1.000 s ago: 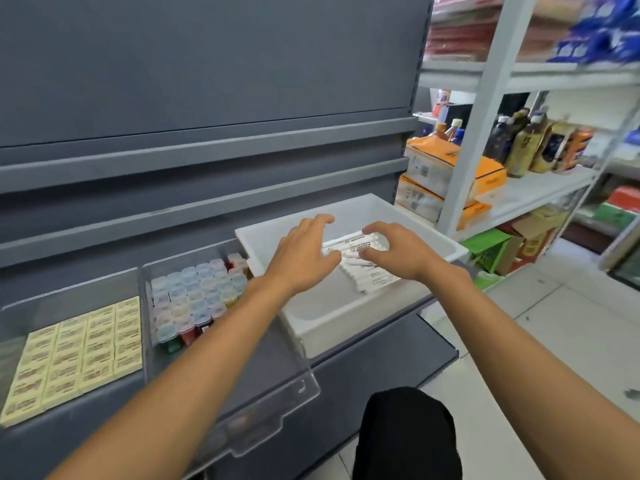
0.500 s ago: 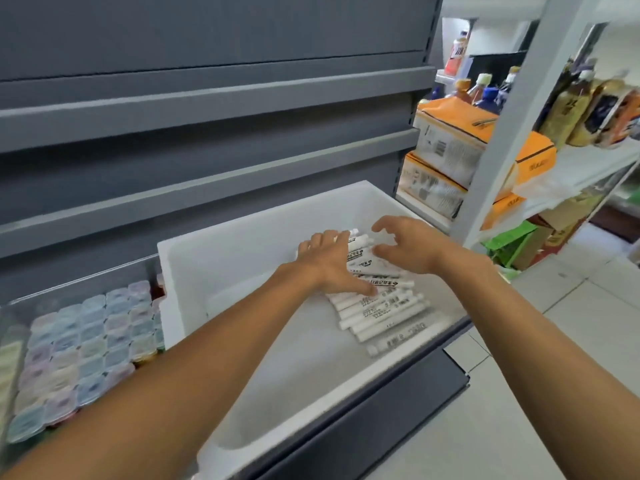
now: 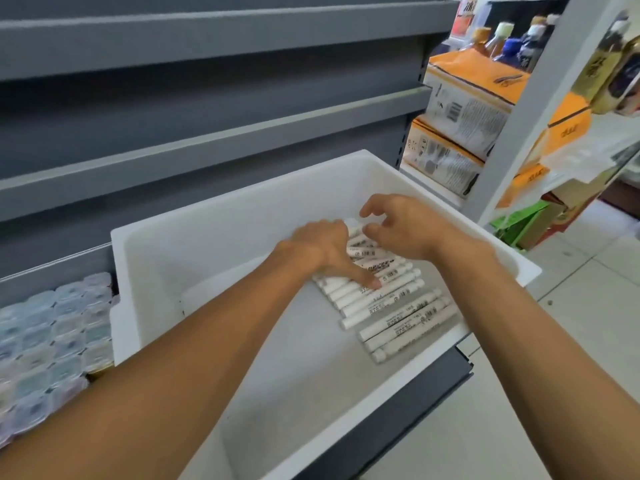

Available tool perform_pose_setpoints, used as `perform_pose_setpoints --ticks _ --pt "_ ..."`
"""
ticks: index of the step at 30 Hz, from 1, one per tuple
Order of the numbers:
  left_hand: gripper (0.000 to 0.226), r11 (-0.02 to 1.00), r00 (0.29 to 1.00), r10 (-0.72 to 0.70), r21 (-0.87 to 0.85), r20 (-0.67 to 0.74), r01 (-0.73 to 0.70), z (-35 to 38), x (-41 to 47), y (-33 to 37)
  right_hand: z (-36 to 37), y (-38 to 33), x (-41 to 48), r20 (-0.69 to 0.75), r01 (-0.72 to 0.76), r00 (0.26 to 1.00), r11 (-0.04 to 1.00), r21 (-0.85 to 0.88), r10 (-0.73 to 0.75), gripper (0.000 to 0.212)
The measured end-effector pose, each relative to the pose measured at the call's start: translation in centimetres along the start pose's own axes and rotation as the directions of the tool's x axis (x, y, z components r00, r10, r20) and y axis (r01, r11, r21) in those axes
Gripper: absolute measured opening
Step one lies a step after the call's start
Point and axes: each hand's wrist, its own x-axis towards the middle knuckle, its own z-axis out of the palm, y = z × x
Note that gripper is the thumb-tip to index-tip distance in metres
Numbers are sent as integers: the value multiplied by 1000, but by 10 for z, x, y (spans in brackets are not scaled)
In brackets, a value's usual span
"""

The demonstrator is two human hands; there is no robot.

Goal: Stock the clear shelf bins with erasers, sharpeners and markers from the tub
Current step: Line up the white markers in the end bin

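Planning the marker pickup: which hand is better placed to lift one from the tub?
Likely right: the right hand curls over the far markers; the left hand lies across them, thumb pressing the row.

1. White markers [image 3: 398, 313] with black print are lying side by side in a slanted row on the tub's floor, right of centre.
2. The white tub [image 3: 207, 230] is standing upright, open-topped.
3. Pastel sharpeners [image 3: 52, 341] are sitting packed in rows just left of the tub.
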Motion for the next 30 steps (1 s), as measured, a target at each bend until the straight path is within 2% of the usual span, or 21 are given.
perform_pose_setpoints --ticks 4,7,10,13,18,22,24,30 --pt "55 997 998 -20 -67 59 24 -6 -7 0 0 -1 -1 -25 7 1000 999 41 -6 33" --pt "51 999 996 -18 -32 89 21 -8 -13 7 -3 -2 -3 -98 28 995 983 184 -10 28" --pt "50 998 993 -17 -63 114 24 -6 -21 9 -5 -1 -3 -144 44 990 971 234 -10 23" --pt "54 998 999 -9 -69 46 12 1 -29 14 -4 2 -4 -143 49 990 974 222 -17 19" --pt "57 990 982 139 33 -129 -136 11 -40 28 -6 1 -4 -169 68 985 966 251 -25 15" --pt "69 982 999 10 -187 -30 -16 6 -45 13 -8 0 -9 -225 76 974 958 275 -12 17" --pt "65 968 999 -31 -249 -7 29 4 -50 5 -11 -4 -14 -273 93 962 954 285 -12 19" --pt "46 952 980 -147 -288 -135 103 -3 -76 -12 -16 -20 -30 -344 187 937 924 333 -65 19"
